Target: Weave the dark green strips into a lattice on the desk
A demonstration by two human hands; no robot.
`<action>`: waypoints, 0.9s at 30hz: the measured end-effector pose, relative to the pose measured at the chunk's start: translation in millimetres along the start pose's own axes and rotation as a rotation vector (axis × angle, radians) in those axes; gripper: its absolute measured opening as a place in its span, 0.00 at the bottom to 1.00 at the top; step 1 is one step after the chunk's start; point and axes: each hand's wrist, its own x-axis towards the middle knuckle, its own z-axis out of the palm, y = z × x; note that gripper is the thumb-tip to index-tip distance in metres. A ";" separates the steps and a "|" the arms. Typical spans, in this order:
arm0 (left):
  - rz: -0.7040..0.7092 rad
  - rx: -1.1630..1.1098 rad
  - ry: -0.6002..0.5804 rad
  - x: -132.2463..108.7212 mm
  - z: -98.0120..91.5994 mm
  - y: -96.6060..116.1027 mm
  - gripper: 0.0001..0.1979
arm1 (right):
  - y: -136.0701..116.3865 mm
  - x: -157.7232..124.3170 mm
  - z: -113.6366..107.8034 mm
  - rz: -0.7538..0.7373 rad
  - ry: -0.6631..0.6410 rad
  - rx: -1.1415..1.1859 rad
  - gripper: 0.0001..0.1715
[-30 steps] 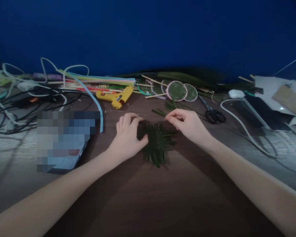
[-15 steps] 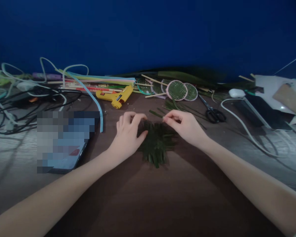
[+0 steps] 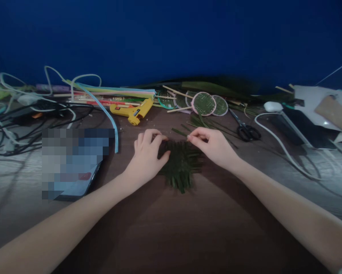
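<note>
A small mat of woven dark green leaf strips (image 3: 181,167) lies on the brown table in front of me. My left hand (image 3: 147,156) rests on its left edge, thumb and curled fingers pressed onto the strips. My right hand (image 3: 213,146) is at the mat's upper right corner, thumb and forefinger pinched on one thin green leaf strip (image 3: 180,133) that runs along the mat's far edge. Loose ends of the strips fan out at the mat's near side.
A phone (image 3: 74,163) lies to the left, beside a light blue strip (image 3: 112,125). Behind are a yellow glue gun (image 3: 133,111), coloured strips and sticks, round woven discs (image 3: 204,103), black scissors (image 3: 245,130), loose leaf strips (image 3: 205,122), tangled cables (image 3: 31,118) and a white cable (image 3: 285,148).
My right hand has drawn the pinched strip slightly left and down toward the mat's far edge. My left hand has stayed pressed on the mat.
</note>
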 end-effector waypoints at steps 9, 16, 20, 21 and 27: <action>-0.014 -0.003 -0.009 0.7 -1.2 1.5 0.10 | 0.4 -0.5 0.2 -0.008 0.000 0.002 0.11; -0.015 0.000 -0.019 0.5 -0.4 0.9 0.11 | -0.3 -0.7 0.4 -0.006 0.004 -0.020 0.12; -0.018 0.009 -0.002 0.0 0.5 0.7 0.11 | -1.4 -1.0 0.6 -0.008 0.005 0.001 0.12; -0.020 0.010 0.003 -0.1 0.7 0.6 0.12 | -2.0 -1.2 0.7 -0.007 0.007 0.006 0.12; -0.019 0.000 0.011 -0.7 1.7 0.3 0.12 | -7.2 -2.8 1.3 0.010 0.010 -0.014 0.13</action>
